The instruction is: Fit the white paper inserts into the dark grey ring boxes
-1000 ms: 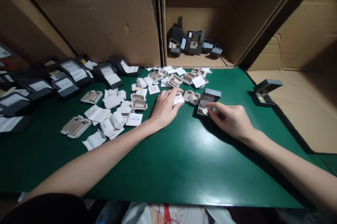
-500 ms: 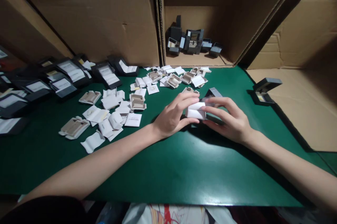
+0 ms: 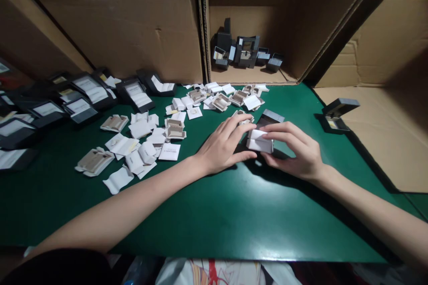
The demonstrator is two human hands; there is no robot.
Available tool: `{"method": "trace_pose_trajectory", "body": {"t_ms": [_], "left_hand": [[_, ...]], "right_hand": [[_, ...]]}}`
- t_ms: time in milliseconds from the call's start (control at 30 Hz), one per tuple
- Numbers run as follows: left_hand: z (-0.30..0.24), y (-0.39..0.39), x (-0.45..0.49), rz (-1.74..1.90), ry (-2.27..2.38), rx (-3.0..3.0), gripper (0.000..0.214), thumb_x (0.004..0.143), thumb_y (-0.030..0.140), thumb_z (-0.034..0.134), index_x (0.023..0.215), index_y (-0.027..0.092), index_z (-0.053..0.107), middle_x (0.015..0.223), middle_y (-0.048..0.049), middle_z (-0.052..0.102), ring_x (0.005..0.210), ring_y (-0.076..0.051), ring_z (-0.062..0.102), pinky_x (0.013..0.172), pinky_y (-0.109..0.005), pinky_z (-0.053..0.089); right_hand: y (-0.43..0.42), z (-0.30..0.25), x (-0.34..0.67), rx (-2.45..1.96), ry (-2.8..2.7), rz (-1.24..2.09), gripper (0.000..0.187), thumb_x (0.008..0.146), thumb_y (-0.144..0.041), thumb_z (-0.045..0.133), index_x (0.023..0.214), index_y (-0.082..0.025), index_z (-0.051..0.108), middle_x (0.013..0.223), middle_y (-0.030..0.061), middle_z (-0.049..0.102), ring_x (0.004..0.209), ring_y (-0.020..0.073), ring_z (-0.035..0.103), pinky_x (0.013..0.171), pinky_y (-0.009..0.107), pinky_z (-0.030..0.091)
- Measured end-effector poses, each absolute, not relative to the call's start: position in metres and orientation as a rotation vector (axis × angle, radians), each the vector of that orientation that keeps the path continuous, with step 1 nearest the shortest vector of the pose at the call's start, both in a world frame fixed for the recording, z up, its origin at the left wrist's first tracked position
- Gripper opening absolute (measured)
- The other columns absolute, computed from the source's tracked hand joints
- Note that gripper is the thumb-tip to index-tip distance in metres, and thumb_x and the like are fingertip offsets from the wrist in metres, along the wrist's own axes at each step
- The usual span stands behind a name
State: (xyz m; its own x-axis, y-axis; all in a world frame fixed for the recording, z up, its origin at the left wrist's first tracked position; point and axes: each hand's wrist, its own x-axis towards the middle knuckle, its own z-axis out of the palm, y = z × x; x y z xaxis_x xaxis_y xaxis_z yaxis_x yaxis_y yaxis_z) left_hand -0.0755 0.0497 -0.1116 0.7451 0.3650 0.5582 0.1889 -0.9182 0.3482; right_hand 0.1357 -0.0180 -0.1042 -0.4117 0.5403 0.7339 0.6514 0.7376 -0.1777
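Note:
A white folded insert (image 3: 260, 140) sits over the open dark box (image 3: 270, 118) on the green table (image 3: 214, 213). My left hand (image 3: 224, 146) pinches the insert's left end between thumb and fingers. My right hand (image 3: 294, 147) holds its right end, fingers curled over the top. The box's lid stands up just behind my fingers, and the box's base is mostly hidden by the insert and my hands.
Loose white inserts and beige pads (image 3: 143, 142) litter the table's left and back. Open dark boxes (image 3: 83, 97) line the far left. Another open box (image 3: 337, 114) sits at the right edge. A cardboard carton (image 3: 247, 53) behind holds several small dark boxes.
My left hand carried the white insert from the pile rightward to the open box. My right hand rose from the box to grip the insert's other end; both now press it there.

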Motion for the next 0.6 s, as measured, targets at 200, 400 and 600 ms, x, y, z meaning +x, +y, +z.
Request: {"method": "trace_pose_trajectory", "body": {"t_ms": [200, 400, 600], "left_hand": [[-0.114, 0.05, -0.073, 0.772, 0.579, 2.754, 0.051, 0.088, 0.015, 0.051, 0.136, 0.017, 0.035, 0.141, -0.0152, 0.042, 0.138, -0.027, 0.032, 0.112, -0.05, 0.034], [-0.116, 0.049, -0.073, 0.654, 0.593, 2.87, 0.044, 0.088, 0.016, 0.051, 0.132, 0.015, 0.043, 0.149, -0.0182, 0.028, 0.141, -0.031, 0.023, 0.108, -0.053, 0.038], [-0.115, 0.048, -0.074, 0.567, 0.579, 2.953, 0.041, 0.09, 0.015, 0.049, 0.13, 0.015, 0.047, 0.146, -0.0177, 0.033, 0.14, -0.031, 0.026, 0.108, -0.052, 0.038]], "right_hand": [[-0.015, -0.102, 0.142, -0.954, -2.066, -0.19, 0.031, 0.075, -0.018, 0.066, 0.105, -0.02, 0.056, 0.103, 0.0137, 0.068, 0.092, 0.0225, 0.067, 0.075, 0.036, 0.056], [-0.013, -0.098, 0.15, -1.105, -2.038, -0.228, 0.019, 0.077, -0.02, 0.063, 0.095, -0.022, 0.057, 0.103, 0.0123, 0.069, 0.091, 0.0241, 0.067, 0.076, 0.039, 0.055], [-0.008, -0.095, 0.163, -1.142, -2.192, -0.176, 0.015, 0.078, -0.021, 0.06, 0.093, -0.021, 0.057, 0.104, 0.0123, 0.068, 0.09, 0.023, 0.066, 0.077, 0.038, 0.055]]}}
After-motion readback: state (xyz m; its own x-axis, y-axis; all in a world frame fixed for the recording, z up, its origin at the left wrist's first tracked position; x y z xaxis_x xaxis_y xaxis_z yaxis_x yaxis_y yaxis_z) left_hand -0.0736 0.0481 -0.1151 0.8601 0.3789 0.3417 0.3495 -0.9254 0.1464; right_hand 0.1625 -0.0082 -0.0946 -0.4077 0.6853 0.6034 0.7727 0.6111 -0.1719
